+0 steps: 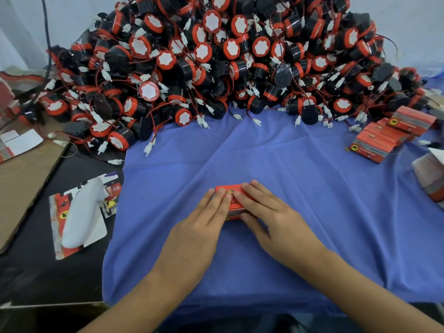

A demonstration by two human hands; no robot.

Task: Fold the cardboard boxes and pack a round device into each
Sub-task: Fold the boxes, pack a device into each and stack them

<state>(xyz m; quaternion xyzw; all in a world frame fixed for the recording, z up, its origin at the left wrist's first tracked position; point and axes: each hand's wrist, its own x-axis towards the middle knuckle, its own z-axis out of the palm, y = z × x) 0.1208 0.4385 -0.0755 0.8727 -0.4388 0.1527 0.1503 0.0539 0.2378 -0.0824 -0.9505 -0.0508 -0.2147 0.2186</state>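
Red box (236, 208) is sitting under both hands: left hand (199, 227) fingers lying flat on top, right hand (276, 219) fingers pressing flat, thumb touching near side.

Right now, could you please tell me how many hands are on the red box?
2: the left hand rests on the left side of the red box, the right hand on its right side. Neither is hidden.

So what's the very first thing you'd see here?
The huge heap of red-and-black round devices piled at the back of the blue cloth. Then, in the middle near the front, the left hand and right hand pressing on a small red box, with more red boxes lined up at the right.
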